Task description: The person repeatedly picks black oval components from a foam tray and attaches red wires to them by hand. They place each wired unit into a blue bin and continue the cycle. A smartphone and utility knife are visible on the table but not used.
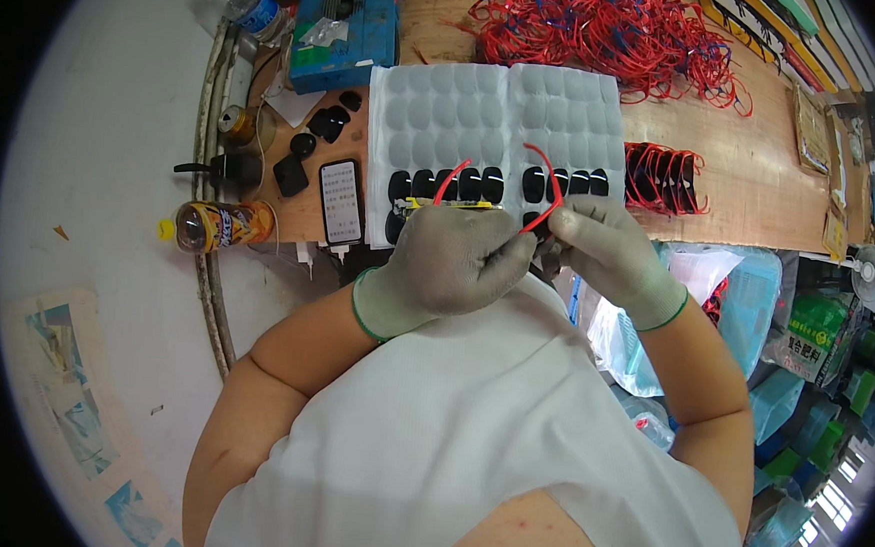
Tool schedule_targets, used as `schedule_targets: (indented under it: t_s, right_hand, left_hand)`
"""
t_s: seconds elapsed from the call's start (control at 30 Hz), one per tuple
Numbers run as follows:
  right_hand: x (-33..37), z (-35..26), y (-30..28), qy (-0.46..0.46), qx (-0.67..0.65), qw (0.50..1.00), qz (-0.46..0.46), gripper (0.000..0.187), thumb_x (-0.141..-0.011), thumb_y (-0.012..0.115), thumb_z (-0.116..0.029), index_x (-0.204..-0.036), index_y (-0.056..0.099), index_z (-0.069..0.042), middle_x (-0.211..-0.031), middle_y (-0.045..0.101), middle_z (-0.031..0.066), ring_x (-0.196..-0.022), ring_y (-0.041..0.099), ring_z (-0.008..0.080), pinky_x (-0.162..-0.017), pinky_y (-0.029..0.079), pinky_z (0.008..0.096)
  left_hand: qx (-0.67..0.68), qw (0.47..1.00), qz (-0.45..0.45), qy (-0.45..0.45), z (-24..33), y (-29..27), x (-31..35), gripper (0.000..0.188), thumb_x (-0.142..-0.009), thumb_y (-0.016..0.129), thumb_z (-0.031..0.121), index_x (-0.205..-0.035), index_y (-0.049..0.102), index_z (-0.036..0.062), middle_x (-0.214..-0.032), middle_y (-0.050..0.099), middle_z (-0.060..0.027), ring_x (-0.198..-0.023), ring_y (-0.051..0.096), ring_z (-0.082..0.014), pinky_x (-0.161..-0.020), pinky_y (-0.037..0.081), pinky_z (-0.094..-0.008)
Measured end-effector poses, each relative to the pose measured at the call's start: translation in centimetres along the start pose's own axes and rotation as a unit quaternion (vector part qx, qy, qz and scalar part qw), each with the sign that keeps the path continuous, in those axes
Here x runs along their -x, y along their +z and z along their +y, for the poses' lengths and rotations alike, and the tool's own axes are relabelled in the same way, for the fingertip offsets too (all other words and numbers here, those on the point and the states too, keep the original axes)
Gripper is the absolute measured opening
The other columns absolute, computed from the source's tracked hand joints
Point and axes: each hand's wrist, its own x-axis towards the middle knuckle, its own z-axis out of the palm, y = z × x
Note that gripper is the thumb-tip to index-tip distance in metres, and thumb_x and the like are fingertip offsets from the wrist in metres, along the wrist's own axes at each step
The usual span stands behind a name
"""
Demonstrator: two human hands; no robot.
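Both my hands wear grey gloves with green cuffs and meet in front of my chest. My left hand [458, 260], closed with its back up, grips a red glasses frame [555, 185] together with my right hand [609, 246], whose fingers pinch the frame's right side. The two red temples curve away from me; the frame's front is mostly hidden by the gloves. Just beyond my left knuckles shows a thin yellow tool [452, 204], its kind unclear. Under and beyond the hands lies a pale moulded tray [447, 114] with dark lenses [471, 185] in its nearer rows.
A tangled heap of red glasses frames [612, 34] lies at the back, with a row of red glasses with dark lenses [664, 179] on the right. Leftward are a phone [341, 202], loose dark pieces [291, 175], a drink bottle [225, 224], a water bottle [248, 6] and a blue box [366, 54].
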Motion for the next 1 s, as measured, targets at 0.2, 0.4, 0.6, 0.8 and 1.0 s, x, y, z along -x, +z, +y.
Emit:
schedule_targets:
  t_s: [0.2,0.4,0.6,0.8,1.0]
  right_hand:
    - [-1.2,1.6,1.0,-0.046,-0.066,0.997,-0.015,0.034,-0.099,0.064,-0.030,-0.110,0.064,0.002,-0.097,0.067,0.0088,-0.086,0.061,0.0149,-0.080,0.051,0.0327]
    - [-1.8,4.1,3.1,-0.065,-0.142,0.988,0.021,0.031,-0.100,0.062,-0.026,-0.113,0.064,0.002,-0.102,0.067,0.0098,-0.089,0.061,0.0167,-0.082,0.051,0.0356]
    - [-1.0,4.3,4.4,-0.085,-0.037,0.995,0.027,0.031,-0.101,0.059,-0.017,-0.120,0.063,0.007,-0.106,0.068,0.0111,-0.093,0.065,0.0164,-0.086,0.053,0.0334]
    - [-0.2,2.9,3.7,-0.145,-0.029,0.985,0.091,0.023,-0.094,0.065,-0.007,-0.114,0.065,0.006,-0.102,0.070,0.0102,-0.092,0.066,0.0165,-0.085,0.055,0.0324]
    - [0.1,3.3,3.1,-0.114,0.019,0.990,0.081,0.023,-0.097,0.066,-0.016,-0.106,0.067,0.005,-0.096,0.069,0.0084,-0.087,0.066,0.0153,-0.080,0.055,0.0302]
  left_hand:
    - [-0.059,0.997,0.028,0.030,-0.4,-0.1,0.7,0.023,-0.090,0.066,0.012,-0.070,0.057,0.0027,-0.060,0.057,-0.0125,-0.052,0.060,-0.0293,-0.050,0.047,-0.0390]
    - [0.113,0.985,-0.093,-0.087,-0.8,-1.8,3.2,0.010,-0.096,0.058,0.011,-0.097,0.062,0.0012,-0.077,0.064,-0.0147,-0.064,0.065,-0.0314,-0.058,0.050,-0.0390]
    - [0.038,0.985,-0.150,-0.078,-0.8,-3.6,4.4,0.009,-0.096,0.055,0.007,-0.098,0.059,-0.0010,-0.072,0.067,-0.0111,-0.060,0.068,-0.0273,-0.057,0.052,-0.0365]
    - [0.171,0.983,-0.031,-0.065,-0.6,0.1,2.1,0.022,-0.097,0.054,0.006,-0.117,0.055,-0.0029,-0.080,0.067,-0.0117,-0.067,0.068,-0.0230,-0.064,0.053,-0.0336]
    - [0.152,0.981,-0.064,-0.106,0.5,0.3,2.1,0.037,-0.096,0.053,0.006,-0.132,0.048,-0.0051,-0.086,0.069,-0.0128,-0.074,0.071,-0.0257,-0.070,0.057,-0.0372]
